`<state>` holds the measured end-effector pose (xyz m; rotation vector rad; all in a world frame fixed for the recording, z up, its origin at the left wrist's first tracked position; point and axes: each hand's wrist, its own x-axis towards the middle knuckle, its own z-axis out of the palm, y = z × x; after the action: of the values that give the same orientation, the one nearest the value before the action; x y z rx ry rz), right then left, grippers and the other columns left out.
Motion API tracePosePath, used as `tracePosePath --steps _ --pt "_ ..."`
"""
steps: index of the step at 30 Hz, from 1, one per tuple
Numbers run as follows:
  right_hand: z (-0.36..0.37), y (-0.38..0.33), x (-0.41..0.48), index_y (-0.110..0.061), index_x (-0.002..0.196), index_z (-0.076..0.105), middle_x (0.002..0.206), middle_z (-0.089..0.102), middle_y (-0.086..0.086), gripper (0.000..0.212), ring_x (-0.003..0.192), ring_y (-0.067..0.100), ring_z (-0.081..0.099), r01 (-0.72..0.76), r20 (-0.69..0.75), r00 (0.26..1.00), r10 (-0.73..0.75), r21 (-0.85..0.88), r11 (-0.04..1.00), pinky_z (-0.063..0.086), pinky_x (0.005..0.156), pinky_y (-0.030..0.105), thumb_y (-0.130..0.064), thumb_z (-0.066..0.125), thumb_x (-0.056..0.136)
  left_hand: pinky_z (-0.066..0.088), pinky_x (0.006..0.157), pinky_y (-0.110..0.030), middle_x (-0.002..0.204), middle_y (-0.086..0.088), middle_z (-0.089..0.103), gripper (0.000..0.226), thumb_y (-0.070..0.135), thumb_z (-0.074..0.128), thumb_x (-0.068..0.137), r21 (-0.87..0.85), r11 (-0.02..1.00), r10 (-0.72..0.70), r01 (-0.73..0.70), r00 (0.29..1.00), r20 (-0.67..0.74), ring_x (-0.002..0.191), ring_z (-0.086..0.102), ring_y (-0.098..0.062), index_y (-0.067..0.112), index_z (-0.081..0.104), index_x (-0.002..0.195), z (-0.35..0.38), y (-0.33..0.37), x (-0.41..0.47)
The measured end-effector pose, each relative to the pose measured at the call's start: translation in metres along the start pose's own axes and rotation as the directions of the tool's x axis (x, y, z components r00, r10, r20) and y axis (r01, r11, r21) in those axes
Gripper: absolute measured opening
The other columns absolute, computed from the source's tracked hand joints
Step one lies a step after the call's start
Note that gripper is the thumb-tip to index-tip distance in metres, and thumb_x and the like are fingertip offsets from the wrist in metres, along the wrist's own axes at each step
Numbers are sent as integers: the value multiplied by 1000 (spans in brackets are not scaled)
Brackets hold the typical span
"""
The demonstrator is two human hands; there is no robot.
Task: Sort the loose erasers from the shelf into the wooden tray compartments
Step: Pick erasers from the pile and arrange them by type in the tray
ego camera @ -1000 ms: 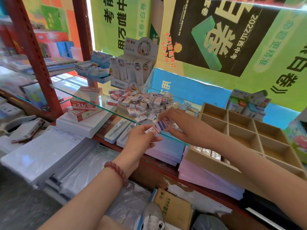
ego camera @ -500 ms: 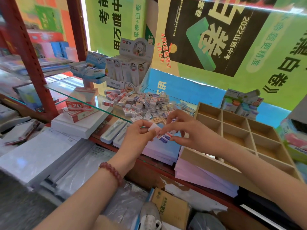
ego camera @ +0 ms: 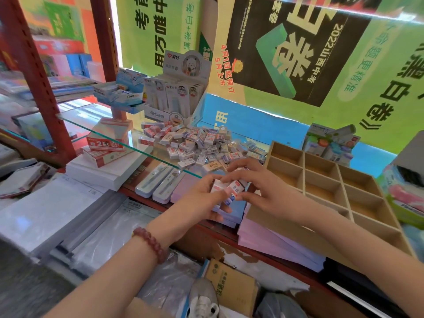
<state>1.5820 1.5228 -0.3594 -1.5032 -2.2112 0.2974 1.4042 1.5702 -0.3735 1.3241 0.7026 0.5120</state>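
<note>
A heap of small wrapped erasers [ego camera: 195, 143] lies on the glass shelf [ego camera: 96, 125]. To the right stands the wooden tray [ego camera: 305, 171], its compartments divided by thin walls, resting on purple paper stacks. My left hand [ego camera: 202, 203] and my right hand [ego camera: 266, 189] meet just below the shelf's front edge, left of the tray. Together they hold a few erasers [ego camera: 231, 191] between the fingertips; the left fingers curl under them, the right fingers pinch them from above.
A red steel shelf post [ego camera: 34, 72] stands at the left. A display box of pens [ego camera: 179, 97] sits behind the heap. Pen cases [ego camera: 156, 180] and white paper reams [ego camera: 46, 212] lie below. A cardboard box [ego camera: 231, 288] sits on the floor.
Both hands have come down and toward me from the shelf edge, bringing the erasers together. The right hand now closes over the erasers held in the left.
</note>
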Motion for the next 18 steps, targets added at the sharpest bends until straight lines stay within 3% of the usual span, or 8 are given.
tracePosePath --steps 3,6,8,10,12,13,15,18 --pt "-1 -1 1 -24 139 45 128 35 -10 52 115 -8 35 -22 135 990 29 -48 999 30 88 1 -1 53 93 54 59 -21 108 -2 58 35 14 51 95 84 996 24 -29 998 58 72 64 -6 21 41 128 1 -9 3" --pt "0 -11 4 -34 144 33 135 34 -13 58 119 -2 39 -28 209 977 41 -61 998 33 89 5 -5 49 96 53 55 -21 109 -3 60 29 14 50 96 97 994 37 -41 998 45 69 66 -4 24 41 122 1 -13 7" --pt "-4 -8 10 -44 140 27 135 38 -11 61 111 -6 45 -59 103 993 57 12 998 39 86 7 -17 58 94 51 51 -20 97 -1 63 20 11 48 96 69 996 57 -55 998 -23 64 65 -4 21 45 113 -1 -13 11" --pt "-11 7 22 -39 134 38 127 46 -7 52 103 2 53 -159 -77 983 164 65 985 45 79 11 -21 61 92 49 47 -19 88 2 62 14 11 44 98 21 998 67 -65 991 -117 61 63 -4 23 45 105 -4 -10 14" --pt "-17 31 34 -27 126 54 121 54 -1 35 102 14 56 -326 -150 938 311 -89 941 46 72 16 -16 57 93 48 45 -18 87 2 60 15 11 41 99 -7 997 73 -76 978 -195 62 60 -7 24 44 105 -6 -7 16" --pt "-17 43 40 -24 123 58 121 57 0 31 104 17 56 -382 -119 924 364 -279 881 47 74 22 -16 56 93 48 45 -18 89 0 59 17 10 40 99 -15 996 79 -85 972 -221 64 58 -9 25 44 106 -7 -6 16" --pt "-13 58 47 -25 124 59 128 57 1 33 112 19 55 -347 21 908 419 -526 777 48 84 33 -22 59 91 49 47 -18 92 -2 58 26 9 38 100 -10 995 93 -98 966 -240 66 57 -11 32 43 109 -7 -5 16" --pt "-4 60 55 -29 130 54 129 54 -1 45 115 20 54 -346 54 897 439 -533 772 49 82 34 -28 65 87 48 51 -22 95 -3 56 35 7 35 100 15 994 108 -108 963 -246 69 56 -12 39 40 116 -8 -4 15"
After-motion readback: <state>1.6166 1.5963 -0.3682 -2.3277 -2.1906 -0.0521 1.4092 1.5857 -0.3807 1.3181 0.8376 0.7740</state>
